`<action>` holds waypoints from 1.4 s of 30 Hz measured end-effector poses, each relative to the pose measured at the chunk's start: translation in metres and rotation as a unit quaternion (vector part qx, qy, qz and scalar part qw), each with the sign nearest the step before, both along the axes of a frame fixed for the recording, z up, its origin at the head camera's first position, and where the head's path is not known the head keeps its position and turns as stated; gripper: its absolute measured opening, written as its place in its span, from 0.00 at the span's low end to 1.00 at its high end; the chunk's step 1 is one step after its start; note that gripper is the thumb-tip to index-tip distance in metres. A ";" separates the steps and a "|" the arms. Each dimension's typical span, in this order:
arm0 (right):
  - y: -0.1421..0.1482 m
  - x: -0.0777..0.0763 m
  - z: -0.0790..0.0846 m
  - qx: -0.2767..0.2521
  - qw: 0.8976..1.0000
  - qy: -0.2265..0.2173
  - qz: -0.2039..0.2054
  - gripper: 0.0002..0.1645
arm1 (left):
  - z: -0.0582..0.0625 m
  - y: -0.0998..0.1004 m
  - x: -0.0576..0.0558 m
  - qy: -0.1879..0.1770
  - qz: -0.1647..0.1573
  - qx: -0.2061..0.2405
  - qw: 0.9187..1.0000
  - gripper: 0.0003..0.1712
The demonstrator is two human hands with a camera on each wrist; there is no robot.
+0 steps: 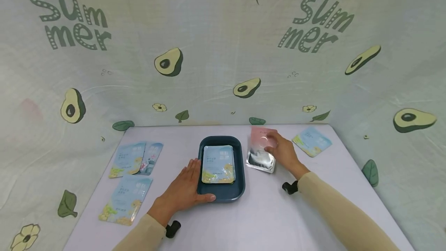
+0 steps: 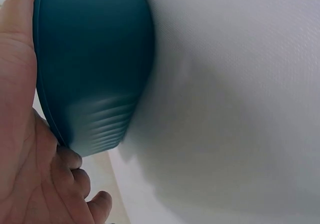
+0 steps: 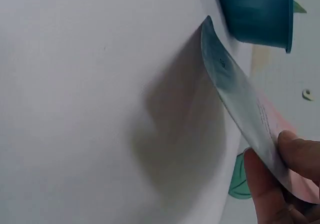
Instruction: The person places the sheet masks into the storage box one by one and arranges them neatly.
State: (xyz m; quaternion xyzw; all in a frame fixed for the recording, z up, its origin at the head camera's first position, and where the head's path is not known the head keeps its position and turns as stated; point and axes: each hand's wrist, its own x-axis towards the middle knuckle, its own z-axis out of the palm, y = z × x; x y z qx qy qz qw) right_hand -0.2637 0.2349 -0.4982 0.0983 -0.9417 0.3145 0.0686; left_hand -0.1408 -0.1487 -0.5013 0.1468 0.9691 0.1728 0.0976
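My left hand point(image 1: 182, 185) rests against the left side of a dark blue-green tray point(image 1: 223, 196), its fingers straight along the rim and its thumb over the near end. In the left wrist view, fingers lie beside the ribbed wall of the tray point(image 2: 95, 59). Inside the tray lies a light blue sheet mask packet point(image 1: 218, 164), stacked on another whose edge peeks out. To the right, my right hand point(image 1: 285, 152) pinches a pink and silver sheet mask packet point(image 1: 259, 158) between thumb and fingers. The right wrist view shows this packet point(image 3: 245, 109) tilted above the table, its shadow below.
At the left of the white table point(image 1: 265, 212) lie overlapping blue packets point(image 1: 128, 158), with another blue packet point(image 1: 126, 200) nearer me. One more blue packet point(image 1: 312, 141) lies at the back right. A patterned cloth point(image 1: 209, 30) hangs behind the table.
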 end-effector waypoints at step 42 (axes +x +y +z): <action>-0.012 0.016 0.063 -0.217 0.973 -0.080 -0.011 0.31 | 0.007 0.004 0.004 -0.007 0.000 0.011 1.000 0.77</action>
